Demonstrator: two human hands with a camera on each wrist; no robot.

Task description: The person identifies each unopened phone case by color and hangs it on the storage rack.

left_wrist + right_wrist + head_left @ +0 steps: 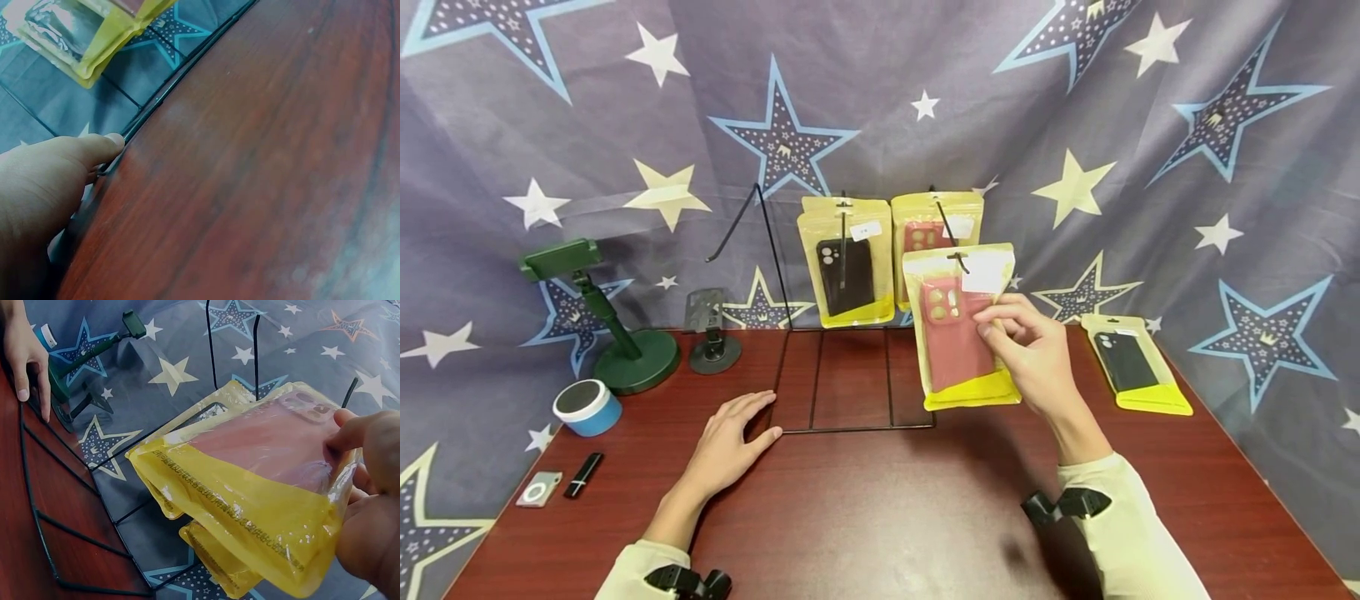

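The right hand (pixel 1030 350) is pinching a yellow-edged clear packet holding a red phone case (pixel 958 329), seemingly at the black wire rack's (pixel 850 367) hook; the left hand (pixel 730 442), spread flat, is steadying the rack's base on the desk (pixel 880 517). Next, seating the hang-hole calls for careful alignment.

Shop-like display, wire rack (pixel 850 375), packaged phone cases (pixel 847 260)

The red case packet (pixel 961 333) hides most of the hanging packet (pixel 936 218) behind it.
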